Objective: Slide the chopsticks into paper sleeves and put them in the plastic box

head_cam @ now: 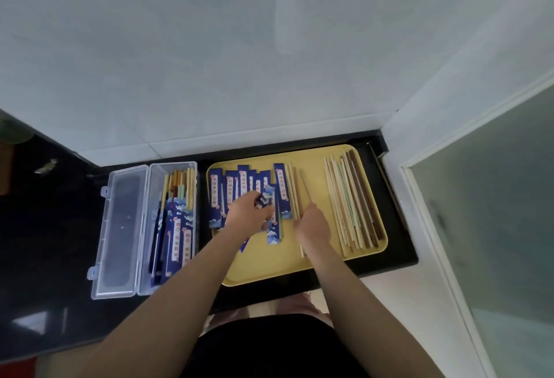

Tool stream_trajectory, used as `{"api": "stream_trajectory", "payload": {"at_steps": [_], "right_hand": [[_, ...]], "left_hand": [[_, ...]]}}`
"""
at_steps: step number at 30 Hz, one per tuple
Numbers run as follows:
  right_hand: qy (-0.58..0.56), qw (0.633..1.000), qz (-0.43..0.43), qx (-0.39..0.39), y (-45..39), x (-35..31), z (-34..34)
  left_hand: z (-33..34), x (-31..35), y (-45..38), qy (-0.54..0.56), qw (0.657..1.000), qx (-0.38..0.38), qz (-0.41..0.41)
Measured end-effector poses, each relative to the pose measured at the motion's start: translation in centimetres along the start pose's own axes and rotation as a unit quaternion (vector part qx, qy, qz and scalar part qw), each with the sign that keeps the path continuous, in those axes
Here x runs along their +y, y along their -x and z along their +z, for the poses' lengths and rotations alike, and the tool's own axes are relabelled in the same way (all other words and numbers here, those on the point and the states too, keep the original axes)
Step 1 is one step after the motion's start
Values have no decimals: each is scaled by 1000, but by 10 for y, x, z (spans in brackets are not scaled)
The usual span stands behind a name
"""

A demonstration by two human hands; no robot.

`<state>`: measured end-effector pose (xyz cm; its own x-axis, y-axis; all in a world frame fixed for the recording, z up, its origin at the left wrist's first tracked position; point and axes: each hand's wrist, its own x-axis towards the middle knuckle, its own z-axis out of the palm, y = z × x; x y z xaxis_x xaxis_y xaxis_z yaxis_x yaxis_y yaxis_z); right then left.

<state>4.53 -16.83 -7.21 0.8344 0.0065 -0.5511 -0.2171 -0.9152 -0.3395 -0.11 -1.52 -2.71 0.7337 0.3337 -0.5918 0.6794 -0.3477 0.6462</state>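
A yellow tray (299, 266) lies on the dark counter. On its left half lie several blue patterned paper sleeves (218, 194). My left hand (248, 215) pinches one blue sleeve (265, 200) and lifts its end off the pile. My right hand (313, 226) grips a pair of brown chopsticks (305, 187) that point away from me, just right of the sleeves. A row of loose chopsticks (350, 200), pale, green and brown, lies on the tray's right half. The clear plastic box (153, 227) stands open left of the tray and holds several sleeved chopsticks (177, 221).
The box's lid (120, 233) lies flat to the left on the black counter (45, 242). A white wall rises behind the tray. A frosted glass panel (494, 212) stands to the right. My dark clothing shows at the bottom edge.
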Motion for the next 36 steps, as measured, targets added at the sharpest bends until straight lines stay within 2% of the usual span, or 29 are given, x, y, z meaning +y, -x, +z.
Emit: {"api": "stream_trajectory", "payload": {"at_steps": [6,12,16,19,21,24,30,36], "right_hand": [[7,1000,11,-15,-7,5,-7],[-4,999,25,-43,-7,12,-14],[-86,996,-3,-15,-1,16,-19],[-176,984,-24,-7,6,14,-38],[-194,980,-33,1,8,11,-50],[-133,990,-51,-2,7,12,-53],[-48,997,-36,-55,9,9,-21],[39,998,-31,-40,14,0,-7]], "left_hand": [[5,-2,0,44,999,6,-29],[13,7,3,121,991,-20,-53],[14,7,5,113,992,-14,-45],[13,11,6,144,988,-17,-48],[13,16,9,161,985,-27,-51],[16,23,11,197,978,-36,-51],[23,19,15,216,971,-41,-92],[20,8,17,241,963,-59,-109]]}}
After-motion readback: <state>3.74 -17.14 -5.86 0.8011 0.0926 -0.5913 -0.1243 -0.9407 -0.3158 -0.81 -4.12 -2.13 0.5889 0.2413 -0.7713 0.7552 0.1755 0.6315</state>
